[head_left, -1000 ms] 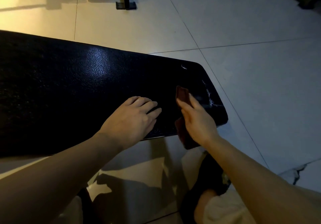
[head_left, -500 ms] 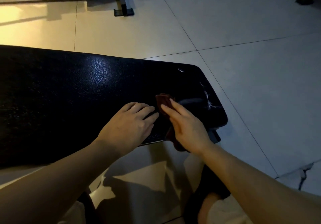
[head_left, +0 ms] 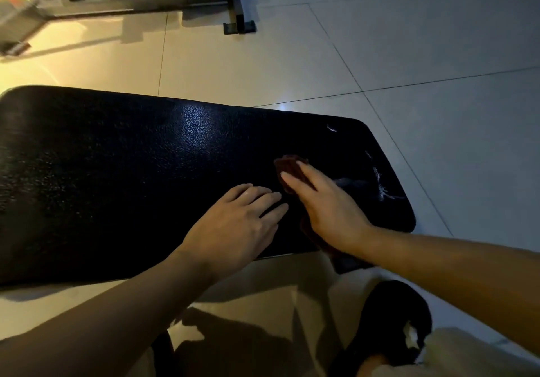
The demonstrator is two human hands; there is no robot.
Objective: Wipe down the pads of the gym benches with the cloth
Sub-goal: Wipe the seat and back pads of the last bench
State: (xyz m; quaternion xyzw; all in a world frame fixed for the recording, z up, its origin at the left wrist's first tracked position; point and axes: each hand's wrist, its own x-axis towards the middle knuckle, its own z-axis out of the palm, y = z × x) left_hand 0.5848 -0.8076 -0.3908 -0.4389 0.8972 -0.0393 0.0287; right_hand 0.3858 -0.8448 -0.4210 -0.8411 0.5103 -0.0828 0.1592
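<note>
Since the cloth [head_left: 290, 166] is soft and limp, right hand [head_left: 327, 210] presses it flat-fingered on the pad [head_left: 117, 172]; left hand [head_left: 236, 224] rests flat, holding nothing.

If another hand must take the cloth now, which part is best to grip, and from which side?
Grip the cloth's lower end, which hangs over the pad's near edge below the right hand. Come from the near side, from underneath, and pinch it with the fingers. That part seems free in the air, while the upper part lies flat under the pressing hand. The left hand rests beside it.
</note>
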